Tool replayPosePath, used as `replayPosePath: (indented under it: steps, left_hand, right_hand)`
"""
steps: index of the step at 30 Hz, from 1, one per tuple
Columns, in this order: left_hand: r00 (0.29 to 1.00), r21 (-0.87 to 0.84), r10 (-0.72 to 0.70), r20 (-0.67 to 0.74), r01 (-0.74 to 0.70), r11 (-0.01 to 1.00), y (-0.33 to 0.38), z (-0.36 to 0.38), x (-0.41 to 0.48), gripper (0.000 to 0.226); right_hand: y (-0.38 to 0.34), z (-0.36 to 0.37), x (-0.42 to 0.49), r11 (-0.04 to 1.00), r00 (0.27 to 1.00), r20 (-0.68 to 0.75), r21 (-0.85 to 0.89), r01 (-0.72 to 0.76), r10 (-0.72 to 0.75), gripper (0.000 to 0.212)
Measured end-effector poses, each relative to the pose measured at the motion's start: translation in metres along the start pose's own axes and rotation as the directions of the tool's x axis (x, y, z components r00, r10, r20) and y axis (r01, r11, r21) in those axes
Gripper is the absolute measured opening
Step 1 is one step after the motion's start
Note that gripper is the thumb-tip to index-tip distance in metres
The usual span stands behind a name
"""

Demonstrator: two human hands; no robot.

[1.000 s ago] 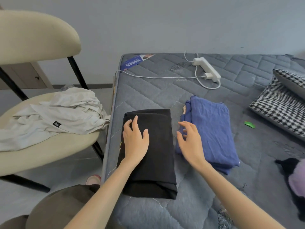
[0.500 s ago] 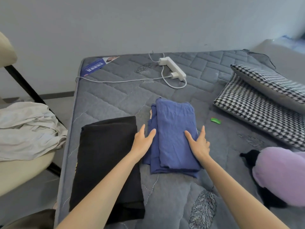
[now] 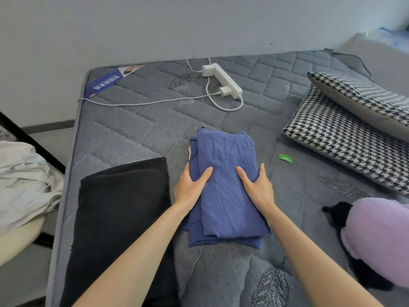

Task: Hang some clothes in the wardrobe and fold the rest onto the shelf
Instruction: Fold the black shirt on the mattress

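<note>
A folded blue garment [image 3: 223, 196] lies in the middle of the grey quilted mattress [image 3: 137, 134]. My left hand [image 3: 190, 189] grips its left side and my right hand [image 3: 257, 188] grips its right side. Each thumb lies on top of the cloth, with the fingers along and under the edge. A folded black garment [image 3: 119, 218] lies flat to the left, near the mattress edge, with no hand on it. A crumpled pale garment [image 3: 24, 185] sits on a cream chair at the far left.
A white power strip [image 3: 223, 79] with a plugged charger and cable lies at the back of the mattress. Houndstooth pillows [image 3: 345, 134] lie on the right, with a small green object [image 3: 286, 157] beside them. A purple and black plush [image 3: 376, 238] lies at the right front.
Both hands left the black garment and came to the blue one. They have closed in from its sides, and the thumbs now lie on top of it. My view shifted right.
</note>
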State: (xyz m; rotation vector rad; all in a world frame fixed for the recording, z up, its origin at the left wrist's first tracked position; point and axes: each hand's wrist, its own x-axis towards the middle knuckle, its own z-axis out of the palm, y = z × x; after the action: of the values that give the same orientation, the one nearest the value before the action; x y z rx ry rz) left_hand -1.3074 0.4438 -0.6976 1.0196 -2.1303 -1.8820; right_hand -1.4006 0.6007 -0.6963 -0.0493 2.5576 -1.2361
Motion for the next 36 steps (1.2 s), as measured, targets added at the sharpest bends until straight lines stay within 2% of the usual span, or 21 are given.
replayPosePath:
  steps: [6,10,16,21,27,32,36]
  left_hand:
    - [0.998,-0.105,0.016,0.062,-0.010,0.994,0.005,-0.002,0.001,0.086]
    - [0.994,-0.141,0.084,0.072,-0.073,0.987,0.010,-0.007,-0.008,0.083]
    - [0.970,-0.158,0.234,0.060,-0.222,0.962,0.029,-0.027,-0.026,0.083]
    - [0.960,-0.153,0.280,0.011,-0.275,0.949,0.055,-0.058,-0.049,0.081]
    - [0.957,-0.110,0.268,-0.111,-0.280,0.954,0.064,-0.114,-0.090,0.081]
    - [0.941,-0.078,0.233,-0.245,-0.259,0.963,0.039,-0.170,-0.124,0.073]
    - [0.939,-0.081,0.165,-0.302,-0.198,0.977,0.014,-0.199,-0.141,0.080]
  right_hand:
    - [-0.005,0.001,0.001,0.999,0.999,0.037,-0.005,0.033,-0.033,0.076]
    - [-0.007,0.001,-0.013,0.989,0.989,-0.040,0.033,0.141,-0.139,0.064]
    - [-0.029,-0.010,-0.037,0.957,0.967,-0.050,0.137,0.256,-0.251,0.075]
    - [-0.061,-0.020,-0.063,0.919,0.948,-0.031,0.236,0.315,-0.317,0.074]
    - [-0.101,-0.004,-0.108,0.868,0.901,0.045,0.294,0.400,-0.431,0.071]
    - [-0.119,0.039,-0.150,0.847,0.861,0.144,0.316,0.427,-0.487,0.075]
    - [-0.121,0.068,-0.176,0.847,0.852,0.174,0.316,0.427,-0.494,0.076]
